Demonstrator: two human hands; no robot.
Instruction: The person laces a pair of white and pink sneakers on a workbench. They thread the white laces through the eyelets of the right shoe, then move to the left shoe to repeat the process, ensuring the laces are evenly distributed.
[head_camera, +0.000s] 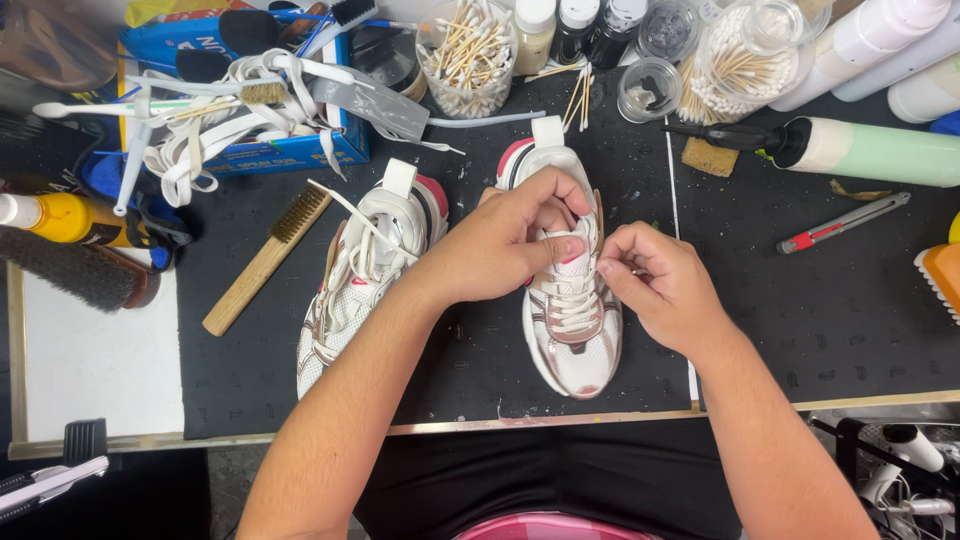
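Two white shoes with pink and silver bits lie on the black mat on your table, toes pointing at you. Your hands are both busy with the right shoe, which sits in the middle, right in front of you.

Your left hand rests on top of that shoe. Its fingers are curled down into the opening, and the thumb presses on the tongue and the white lace. Your right hand is just beside the shoe, on its right side. It is closed small, with the fingertips pinched together at the edge of the lacing. You look to be pinching a lace end, but it is too tiny to tell for sure.

The left shoe lies just beside your left arm, tilted a little. Its lace is loose, and one end trails up toward the wooden brush lying next to it.

Up at the back of the table stand clear cups of cotton swabs. A blue box on the left holds a pile of white laces. A yellow bottle and a dark bristle brush lie at the far left. On the right lie a pale green bottle on its side and a red and grey cutter knife, well apart from your hands.
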